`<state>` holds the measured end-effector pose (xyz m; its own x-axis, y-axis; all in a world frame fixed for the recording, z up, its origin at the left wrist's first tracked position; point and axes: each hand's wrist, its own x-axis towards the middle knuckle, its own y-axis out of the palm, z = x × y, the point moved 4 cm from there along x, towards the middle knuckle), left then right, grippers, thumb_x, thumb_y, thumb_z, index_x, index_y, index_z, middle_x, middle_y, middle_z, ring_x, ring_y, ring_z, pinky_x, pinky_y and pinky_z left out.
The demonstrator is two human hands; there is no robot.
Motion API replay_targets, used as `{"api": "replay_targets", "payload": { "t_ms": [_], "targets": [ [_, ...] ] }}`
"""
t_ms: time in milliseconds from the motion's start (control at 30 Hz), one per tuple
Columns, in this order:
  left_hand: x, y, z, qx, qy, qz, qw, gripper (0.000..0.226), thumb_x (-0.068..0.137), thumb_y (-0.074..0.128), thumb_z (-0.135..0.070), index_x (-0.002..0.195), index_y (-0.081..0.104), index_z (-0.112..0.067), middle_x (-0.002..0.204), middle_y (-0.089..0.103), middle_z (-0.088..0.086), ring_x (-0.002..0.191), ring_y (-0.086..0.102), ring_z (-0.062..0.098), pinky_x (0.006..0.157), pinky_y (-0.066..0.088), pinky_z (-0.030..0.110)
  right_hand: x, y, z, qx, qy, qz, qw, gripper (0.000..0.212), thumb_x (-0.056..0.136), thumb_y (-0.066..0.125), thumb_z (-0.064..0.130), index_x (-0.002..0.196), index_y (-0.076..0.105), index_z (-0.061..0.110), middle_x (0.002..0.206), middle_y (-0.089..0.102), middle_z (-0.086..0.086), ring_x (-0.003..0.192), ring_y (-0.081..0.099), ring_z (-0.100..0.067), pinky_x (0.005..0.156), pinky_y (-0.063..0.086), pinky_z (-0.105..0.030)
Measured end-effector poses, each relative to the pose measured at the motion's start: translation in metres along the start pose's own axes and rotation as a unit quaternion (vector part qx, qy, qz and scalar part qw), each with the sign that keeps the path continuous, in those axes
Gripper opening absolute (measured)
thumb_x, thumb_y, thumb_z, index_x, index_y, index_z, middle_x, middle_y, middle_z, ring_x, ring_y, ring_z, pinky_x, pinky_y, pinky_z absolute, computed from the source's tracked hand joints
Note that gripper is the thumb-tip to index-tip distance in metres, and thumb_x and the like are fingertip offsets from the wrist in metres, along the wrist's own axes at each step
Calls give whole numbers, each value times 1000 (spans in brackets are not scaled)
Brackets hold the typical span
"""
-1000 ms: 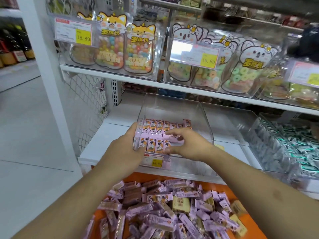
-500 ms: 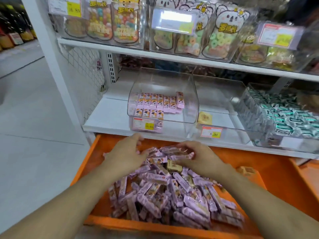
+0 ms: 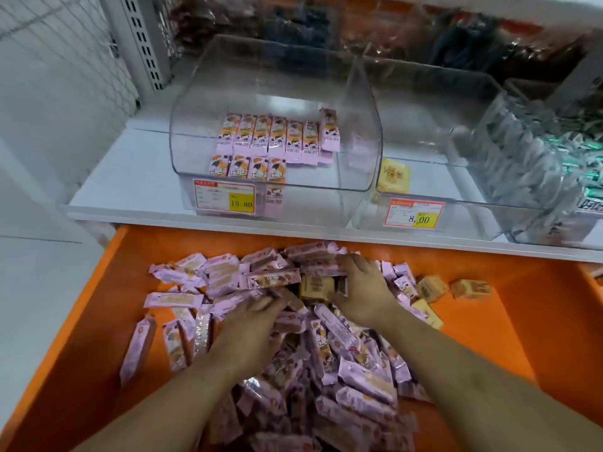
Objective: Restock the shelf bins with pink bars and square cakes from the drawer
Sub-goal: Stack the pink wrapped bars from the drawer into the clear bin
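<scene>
Hands are both in the pile of pink bars [image 3: 329, 360] in the orange drawer [image 3: 98, 321]: left hand [image 3: 251, 331] spread flat, right hand [image 3: 362, 288] curled beside a square cake [image 3: 316, 287]. A mixed grab could put cakes in the bar bin [image 3: 274, 125]. White shelf [image 3: 130, 177], grey floor.

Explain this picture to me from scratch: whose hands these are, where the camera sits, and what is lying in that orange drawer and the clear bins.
No machine here: a person's bare hands, filmed by a head-worn camera looking down. The left hand and right hand dig into a pile of pink bars in the orange drawer; a few square cakes lie among them. Whether either grip has closed on anything is unclear. Above, the left bin holds neat rows of bars; the middle bin holds one cake.
</scene>
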<state>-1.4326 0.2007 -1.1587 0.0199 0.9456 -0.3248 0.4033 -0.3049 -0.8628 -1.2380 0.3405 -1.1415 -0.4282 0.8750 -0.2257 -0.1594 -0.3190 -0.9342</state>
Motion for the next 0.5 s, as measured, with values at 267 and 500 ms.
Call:
{"api": "replay_targets", "payload": {
  "t_ms": [267,500],
  "targets": [
    [3,-13,-11,12,2,-42,999,61,95,67,-26,148,42,-42,137,54,-10,133,45,21,110,40,36,5,7,0,-50,-1,-25,998,45,89,73,33,133,67,25,125,57,-12,116,47,-34,100,44,-40],
    [-24,-57,-22,-71,-46,-94,992,37,98,64,-46,129,59,-26,118,53,-6,102,60,15,89,55,30,-23,-46,22,74,-12,59,995,33,87,77,46,111,62,29,103,69,0,86,64,-22,72,57,-38]
  ]
}}
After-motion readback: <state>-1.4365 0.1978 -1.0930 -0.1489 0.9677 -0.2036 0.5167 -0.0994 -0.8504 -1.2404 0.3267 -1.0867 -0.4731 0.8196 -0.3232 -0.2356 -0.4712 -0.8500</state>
